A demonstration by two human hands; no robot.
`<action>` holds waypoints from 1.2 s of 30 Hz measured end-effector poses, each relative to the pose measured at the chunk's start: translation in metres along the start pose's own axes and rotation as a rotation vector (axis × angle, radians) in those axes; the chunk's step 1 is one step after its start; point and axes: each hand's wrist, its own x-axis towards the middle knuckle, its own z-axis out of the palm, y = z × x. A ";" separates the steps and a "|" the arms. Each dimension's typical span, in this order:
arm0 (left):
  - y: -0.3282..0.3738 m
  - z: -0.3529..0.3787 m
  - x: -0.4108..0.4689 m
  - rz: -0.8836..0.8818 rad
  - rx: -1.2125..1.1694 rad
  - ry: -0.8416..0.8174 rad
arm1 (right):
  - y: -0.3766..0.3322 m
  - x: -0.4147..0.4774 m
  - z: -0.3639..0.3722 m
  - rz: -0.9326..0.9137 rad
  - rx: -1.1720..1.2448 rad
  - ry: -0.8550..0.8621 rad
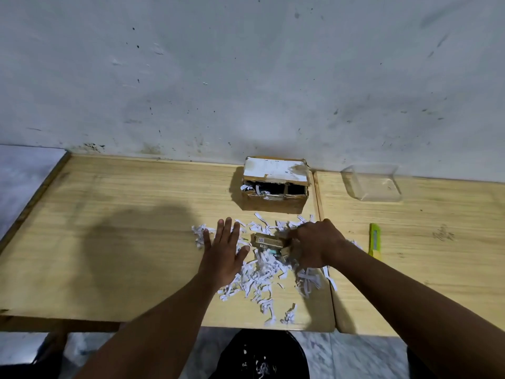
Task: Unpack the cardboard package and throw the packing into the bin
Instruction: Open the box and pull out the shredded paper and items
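Observation:
The opened cardboard package (274, 187) stands at the back of the wooden table (123, 228), against the wall, with a few paper shreds left inside. White shredded paper packing (259, 274) lies heaped on the table in front of it. My left hand (224, 247) rests flat on the left side of the heap, fingers spread. My right hand (314, 244) is curled on the right side of the heap, touching a small brown box (266, 240) that lies among the shreds. A black bin (262, 356) with some shreds inside stands on the floor below the table's front edge.
A clear plastic tray (371, 183) sits at the back of the adjoining right table. A yellow-green utility knife (375, 239) lies right of my right hand. A seam separates the two tables. Marble floor shows at far left and below.

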 end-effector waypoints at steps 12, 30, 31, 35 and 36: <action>-0.001 0.000 -0.001 0.002 0.013 0.016 | -0.002 0.007 0.001 0.083 0.188 0.147; 0.000 -0.003 -0.001 0.010 -0.002 -0.007 | -0.023 0.033 0.005 0.054 0.226 0.214; 0.000 -0.003 -0.001 0.006 0.007 -0.012 | -0.019 0.033 0.002 0.060 0.257 0.227; 0.005 -0.006 -0.001 0.021 0.013 0.026 | -0.010 0.028 -0.007 0.037 0.406 0.224; 0.006 -0.006 -0.002 0.032 0.005 0.046 | -0.010 0.027 -0.008 0.027 0.425 0.231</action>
